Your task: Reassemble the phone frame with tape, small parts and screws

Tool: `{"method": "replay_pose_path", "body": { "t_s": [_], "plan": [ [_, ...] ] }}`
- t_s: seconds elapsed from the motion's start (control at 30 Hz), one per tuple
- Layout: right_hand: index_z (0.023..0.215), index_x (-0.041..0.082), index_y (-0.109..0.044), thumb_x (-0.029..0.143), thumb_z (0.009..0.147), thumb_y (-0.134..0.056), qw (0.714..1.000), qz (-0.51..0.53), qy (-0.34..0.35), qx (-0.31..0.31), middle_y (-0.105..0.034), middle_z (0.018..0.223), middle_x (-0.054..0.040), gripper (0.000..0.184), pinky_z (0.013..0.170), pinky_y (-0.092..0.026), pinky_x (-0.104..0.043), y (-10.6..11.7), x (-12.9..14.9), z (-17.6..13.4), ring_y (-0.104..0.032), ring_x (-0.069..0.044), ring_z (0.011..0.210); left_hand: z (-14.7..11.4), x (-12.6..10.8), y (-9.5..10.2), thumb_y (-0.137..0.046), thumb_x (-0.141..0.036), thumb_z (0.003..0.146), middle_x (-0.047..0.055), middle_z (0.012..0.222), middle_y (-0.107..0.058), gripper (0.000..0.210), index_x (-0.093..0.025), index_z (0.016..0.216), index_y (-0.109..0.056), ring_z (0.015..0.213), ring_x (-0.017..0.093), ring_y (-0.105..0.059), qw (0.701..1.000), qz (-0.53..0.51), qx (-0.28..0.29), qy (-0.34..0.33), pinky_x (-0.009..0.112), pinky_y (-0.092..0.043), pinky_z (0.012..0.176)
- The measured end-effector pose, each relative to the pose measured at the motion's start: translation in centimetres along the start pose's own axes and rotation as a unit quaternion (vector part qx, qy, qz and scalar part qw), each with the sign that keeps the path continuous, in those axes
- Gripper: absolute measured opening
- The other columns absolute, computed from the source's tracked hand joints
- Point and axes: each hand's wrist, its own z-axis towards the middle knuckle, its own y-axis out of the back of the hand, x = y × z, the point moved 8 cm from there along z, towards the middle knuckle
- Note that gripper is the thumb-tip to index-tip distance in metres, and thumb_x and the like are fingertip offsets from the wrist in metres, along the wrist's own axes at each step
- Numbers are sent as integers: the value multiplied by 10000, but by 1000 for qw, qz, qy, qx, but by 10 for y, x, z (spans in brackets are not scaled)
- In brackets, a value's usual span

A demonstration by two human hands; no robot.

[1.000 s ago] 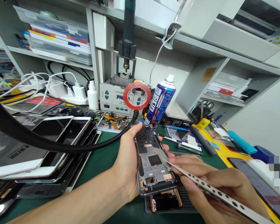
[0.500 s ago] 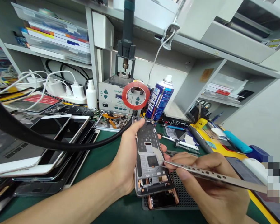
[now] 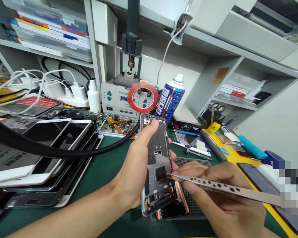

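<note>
My left hand (image 3: 136,162) is closed around a phone frame (image 3: 154,178), thumb near its top end and fingertips along its right edge. The frame is tilted, its inner side with cutouts and a dark square patch (image 3: 161,173) facing me. Tweezers (image 3: 213,185) with a row of holes are pinched in my right hand (image 3: 221,198), their tip at the right edge of that dark patch. Whether the tip touches the surface I cannot tell. Below the frame, a copper-edged phone part (image 3: 172,206) lies on a grey perforated mat (image 3: 195,198), partly hidden.
A black hose (image 3: 64,152) arcs across the left, in front of stacked phones and tablets (image 3: 47,172). Behind stand a soldering station (image 3: 114,99), a red tape roll (image 3: 132,96) and a blue spray can (image 3: 171,99). A tray of small parts (image 3: 118,125) and several pen-like tools surround the work area.
My left hand has turned the phone frame so that it looks narrower, its lower end shifted left. The tweezers' tip has moved slightly left over the dark patch. The whole view has shifted a little.
</note>
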Motion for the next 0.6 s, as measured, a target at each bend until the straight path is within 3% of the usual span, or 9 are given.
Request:
{"method": "replay_pose_path", "body": {
  "t_s": [0.23, 0.4, 0.6],
  "plan": [
    [979, 273, -581, -59, 801, -608, 998, 10, 55, -8, -792, 929, 17, 377, 894, -611, -422, -1, 11, 3, -758, -207, 866, 4, 4, 4, -579, -675, 775, 70, 671, -606, 527, -153, 816, -631, 561, 204, -603, 998, -55, 2, 28, 329, -522, 554],
    [785, 278, -729, 48, 838, -650, 992, -86, 27, 87, -805, 886, -8, 249, 838, -649, -408, -9, 11, 9, -764, -271, 908, 3, 9, 3, -570, -661, 785, 85, 658, -619, 507, -158, 759, -624, 537, 208, -608, 993, -104, 15, 57, 320, -506, 500],
    [832, 292, -789, 105, 830, -687, 990, -111, 26, 78, -807, 919, -19, 213, 869, -648, -402, -4, 11, 9, -760, -293, 940, 5, 10, 8, -595, -631, 773, 96, 684, -637, 478, -154, 758, -623, 589, 247, -655, 989, -129, -11, 66, 345, -536, 523]
  ]
}}
